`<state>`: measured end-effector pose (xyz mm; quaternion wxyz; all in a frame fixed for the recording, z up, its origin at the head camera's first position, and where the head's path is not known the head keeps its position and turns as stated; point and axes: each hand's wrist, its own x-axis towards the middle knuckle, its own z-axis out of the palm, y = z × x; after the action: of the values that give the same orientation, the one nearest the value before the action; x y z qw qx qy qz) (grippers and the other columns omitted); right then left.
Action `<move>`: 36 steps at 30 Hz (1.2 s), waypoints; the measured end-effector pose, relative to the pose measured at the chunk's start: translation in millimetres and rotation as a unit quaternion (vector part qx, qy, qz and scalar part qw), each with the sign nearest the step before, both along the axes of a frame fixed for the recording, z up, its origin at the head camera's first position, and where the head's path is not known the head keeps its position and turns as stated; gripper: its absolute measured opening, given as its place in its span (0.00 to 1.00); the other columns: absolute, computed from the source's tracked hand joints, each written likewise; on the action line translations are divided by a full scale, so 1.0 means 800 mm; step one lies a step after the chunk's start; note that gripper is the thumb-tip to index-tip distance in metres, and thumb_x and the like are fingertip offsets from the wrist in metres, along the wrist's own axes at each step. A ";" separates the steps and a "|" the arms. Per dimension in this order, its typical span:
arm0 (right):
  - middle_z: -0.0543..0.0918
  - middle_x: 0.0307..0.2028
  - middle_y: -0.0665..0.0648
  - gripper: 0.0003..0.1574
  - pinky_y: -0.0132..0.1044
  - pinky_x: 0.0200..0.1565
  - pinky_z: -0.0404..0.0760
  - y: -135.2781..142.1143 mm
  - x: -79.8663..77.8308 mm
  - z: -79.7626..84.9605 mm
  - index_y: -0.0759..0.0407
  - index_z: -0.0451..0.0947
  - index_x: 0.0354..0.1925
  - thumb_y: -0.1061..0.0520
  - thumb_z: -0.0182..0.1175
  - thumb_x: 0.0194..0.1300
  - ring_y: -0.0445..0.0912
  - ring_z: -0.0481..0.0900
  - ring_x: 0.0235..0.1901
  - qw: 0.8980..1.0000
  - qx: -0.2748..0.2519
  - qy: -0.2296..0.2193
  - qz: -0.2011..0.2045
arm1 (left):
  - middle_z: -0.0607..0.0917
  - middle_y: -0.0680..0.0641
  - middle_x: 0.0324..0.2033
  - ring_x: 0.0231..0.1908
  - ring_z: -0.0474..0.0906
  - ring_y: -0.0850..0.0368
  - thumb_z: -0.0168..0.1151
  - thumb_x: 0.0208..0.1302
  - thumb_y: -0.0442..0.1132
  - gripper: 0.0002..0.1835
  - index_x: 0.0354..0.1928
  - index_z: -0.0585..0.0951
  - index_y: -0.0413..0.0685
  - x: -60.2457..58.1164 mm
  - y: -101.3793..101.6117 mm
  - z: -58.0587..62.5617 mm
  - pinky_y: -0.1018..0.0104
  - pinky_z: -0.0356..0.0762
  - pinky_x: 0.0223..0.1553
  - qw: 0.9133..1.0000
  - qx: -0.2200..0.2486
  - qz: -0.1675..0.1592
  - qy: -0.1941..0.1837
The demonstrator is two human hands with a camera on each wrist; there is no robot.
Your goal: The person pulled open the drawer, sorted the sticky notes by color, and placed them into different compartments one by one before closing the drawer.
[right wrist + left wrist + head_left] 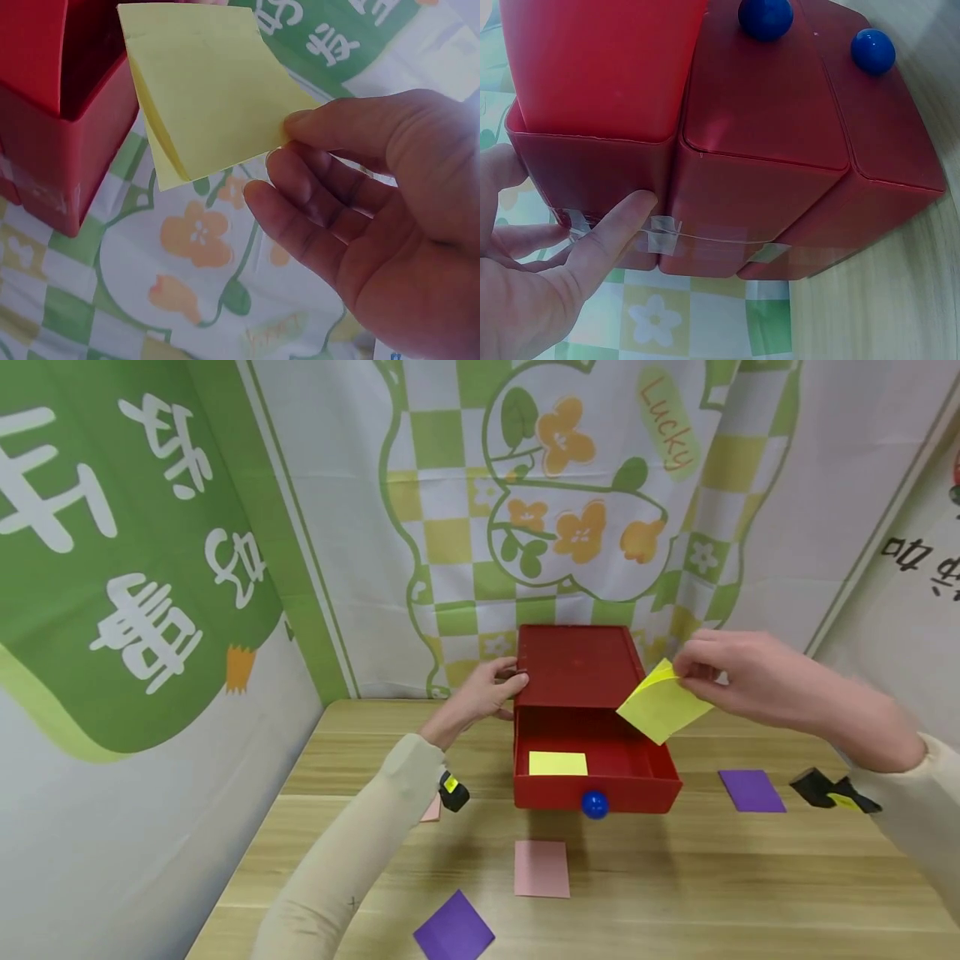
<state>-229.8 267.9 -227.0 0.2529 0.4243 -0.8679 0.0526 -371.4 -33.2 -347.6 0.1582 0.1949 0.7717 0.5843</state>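
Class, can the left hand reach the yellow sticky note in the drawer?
Probably yes: the left hand, touching the red cabinet, is close, and the open drawer leaves the yellow sticky note uncovered.

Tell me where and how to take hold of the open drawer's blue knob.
Pinch the blue knob by its rounded sides, probably best coming from the front: it is a ball jutting forward from the open drawer.

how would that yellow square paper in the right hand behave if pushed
The yellow square paper is probably floppy: one edge curves. It seems light, since the right hand pinches just one corner. Its layers may spread, as they gape.
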 end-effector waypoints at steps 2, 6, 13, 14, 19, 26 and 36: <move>0.70 0.25 0.39 0.16 0.21 0.22 0.66 -0.012 -0.002 0.000 0.48 0.73 0.26 0.67 0.66 0.43 0.31 0.65 0.22 1.000 0.011 -0.011 0.004 | 0.67 0.45 0.56 0.52 0.69 0.51 0.52 0.63 0.47 0.29 0.64 0.58 0.52 0.000 -0.001 -0.001 0.58 0.81 0.34 1.000 -0.002 0.002 0.004; 0.68 0.23 0.41 0.14 0.24 0.22 0.66 -0.031 -0.009 -0.004 0.50 0.72 0.24 0.68 0.63 0.46 0.32 0.63 0.21 0.999 0.028 -0.032 0.018 | 0.67 0.45 0.55 0.51 0.70 0.52 0.51 0.63 0.47 0.29 0.64 0.58 0.52 0.001 -0.002 -0.002 0.55 0.80 0.36 1.000 -0.005 0.007 0.006; 0.66 0.21 0.42 0.13 0.24 0.23 0.66 -0.053 -0.018 -0.020 0.50 0.69 0.21 0.66 0.59 0.52 0.33 0.62 0.20 0.993 0.084 -0.087 -0.001 | 0.66 0.44 0.56 0.52 0.69 0.51 0.51 0.63 0.46 0.29 0.65 0.58 0.51 -0.001 -0.004 -0.002 0.57 0.80 0.35 1.000 -0.003 0.004 -0.002; 0.65 0.21 0.42 0.13 0.24 0.22 0.65 -0.055 -0.018 -0.022 0.50 0.69 0.21 0.66 0.58 0.52 0.33 0.62 0.20 0.992 0.090 -0.093 -0.004 | 0.66 0.44 0.57 0.53 0.69 0.50 0.51 0.63 0.45 0.29 0.65 0.58 0.50 0.000 -0.004 0.000 0.57 0.80 0.34 1.000 -0.001 0.001 -0.005; 0.61 0.18 0.42 0.16 0.25 0.20 0.59 -0.065 -0.017 -0.033 0.50 0.67 0.18 0.68 0.55 0.53 0.35 0.57 0.18 0.985 0.125 -0.117 -0.013 | 0.64 0.41 0.59 0.55 0.66 0.47 0.49 0.65 0.43 0.29 0.65 0.56 0.46 0.012 -0.006 0.015 0.53 0.79 0.38 1.000 -0.002 -0.016 -0.012; 0.56 0.15 0.44 0.21 0.24 0.18 0.52 -0.084 -0.017 -0.052 0.50 0.59 0.14 0.67 0.52 0.56 0.36 0.50 0.15 0.968 0.179 -0.175 -0.038 | 0.62 0.40 0.60 0.56 0.65 0.47 0.48 0.65 0.42 0.30 0.66 0.53 0.44 0.018 -0.006 0.022 0.49 0.76 0.42 1.000 -0.008 -0.024 -0.013; 0.54 0.12 0.45 0.22 0.27 0.17 0.50 -0.104 -0.031 -0.067 0.52 0.59 0.13 0.65 0.52 0.58 0.38 0.50 0.14 0.952 0.203 -0.220 -0.070 | 0.66 0.44 0.57 0.54 0.68 0.50 0.51 0.64 0.45 0.29 0.65 0.58 0.50 0.001 -0.002 0.000 0.57 0.80 0.35 1.000 0.004 -0.002 -0.001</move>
<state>-254.6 185.0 -280.8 -0.0329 0.3828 -0.9219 -0.0504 -370.6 -35.0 -347.5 0.1588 0.1964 0.7688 0.5874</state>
